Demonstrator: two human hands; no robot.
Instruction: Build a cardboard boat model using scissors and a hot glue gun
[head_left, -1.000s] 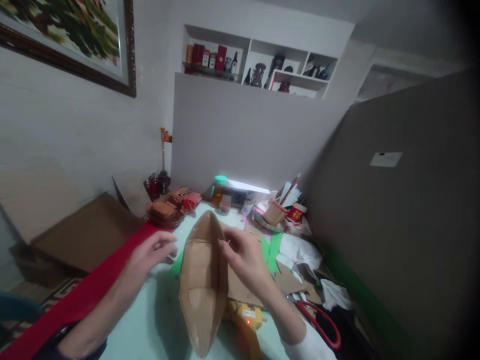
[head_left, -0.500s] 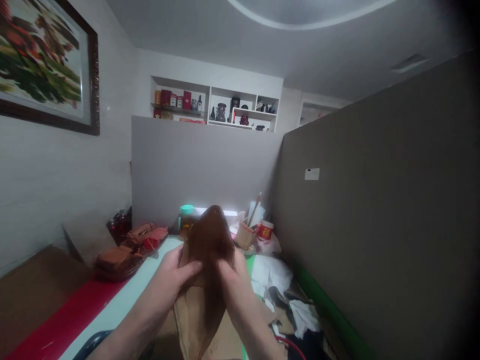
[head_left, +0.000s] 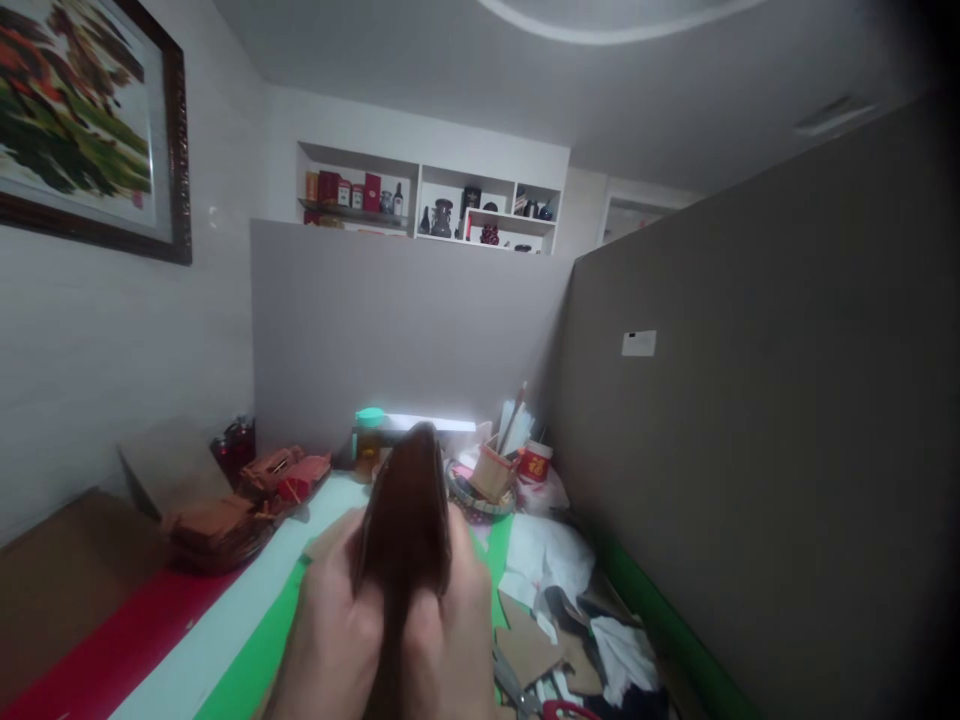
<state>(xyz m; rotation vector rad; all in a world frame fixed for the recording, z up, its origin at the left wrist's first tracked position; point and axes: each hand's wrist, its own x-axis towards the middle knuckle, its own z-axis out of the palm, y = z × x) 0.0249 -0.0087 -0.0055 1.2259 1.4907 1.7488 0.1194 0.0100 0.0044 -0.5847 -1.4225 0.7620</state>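
hands (head_left: 334, 612) grip brown cardboard form (head_left: 407, 505) from both sides; scissors (head_left: 511, 684) at right.

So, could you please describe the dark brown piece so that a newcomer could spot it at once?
Start at the wide grey panel across the back and drop to the pale tabletop before it. Low in the middle, the left hand and right hand grip a long dark brown piece from both sides. Unlike the flat cardboard scraps to its right, it is held up.
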